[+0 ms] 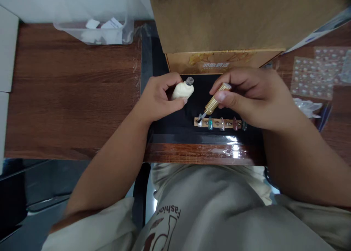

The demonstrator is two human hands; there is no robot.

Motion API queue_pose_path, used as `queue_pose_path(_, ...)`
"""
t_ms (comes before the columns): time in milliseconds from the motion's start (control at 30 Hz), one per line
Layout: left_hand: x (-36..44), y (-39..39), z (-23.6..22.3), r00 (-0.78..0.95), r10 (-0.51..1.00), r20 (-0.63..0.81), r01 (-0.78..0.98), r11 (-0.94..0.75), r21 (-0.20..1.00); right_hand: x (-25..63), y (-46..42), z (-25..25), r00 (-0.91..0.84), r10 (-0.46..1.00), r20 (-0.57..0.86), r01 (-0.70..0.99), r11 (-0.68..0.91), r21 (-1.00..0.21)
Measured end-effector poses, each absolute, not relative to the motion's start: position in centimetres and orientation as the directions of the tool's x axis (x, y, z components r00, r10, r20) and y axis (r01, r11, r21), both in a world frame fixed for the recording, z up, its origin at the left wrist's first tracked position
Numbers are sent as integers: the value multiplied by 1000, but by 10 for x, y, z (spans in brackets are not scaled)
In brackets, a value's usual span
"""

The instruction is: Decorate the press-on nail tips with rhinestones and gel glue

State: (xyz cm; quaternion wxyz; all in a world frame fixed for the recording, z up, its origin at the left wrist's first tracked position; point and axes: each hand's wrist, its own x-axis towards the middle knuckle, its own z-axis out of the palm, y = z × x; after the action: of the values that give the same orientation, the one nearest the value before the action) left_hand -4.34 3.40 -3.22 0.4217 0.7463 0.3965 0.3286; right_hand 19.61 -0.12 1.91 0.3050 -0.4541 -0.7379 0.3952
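My left hand (163,99) is closed around a cream nail polish bottle (183,91), tilted to the right with its dark neck uncapped. In my right hand (246,95) a nail polish brush (214,104) with a ribbed gold handle is pinched between thumb and fingers. Its dark tip points down and left to the leftmost nail tip (199,120), a whitish one; whether it touches is too small to tell. That nail tip sits on a narrow wooden strip (195,122) with several others, among them a teal nail tip (210,123) and a reddish-brown nail tip (235,123).
A black mat (170,130) lies under the strip, taped at its front edge. Behind it stands a large brown cardboard box (219,20). A clear plastic bin (126,33) with white pieces is at the back left. Patterned sheets (311,77) lie on the right.
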Motion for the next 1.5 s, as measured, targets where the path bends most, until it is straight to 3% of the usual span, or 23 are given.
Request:
queue_pose_path(400,-44,33,-32,472,857,205,322,-384,865,202,5,16,-413,893,179,361,341,-868)
queue_pose_path(1267,-45,34,-34,477,860,180,283,-345,895,203,10,10,-330,932,152,435,293,-851)
queue_pose_path(1500,-45,36,-35,485,850,206,248,-360,899,198,10,9,-389,909,152,414,319,-853)
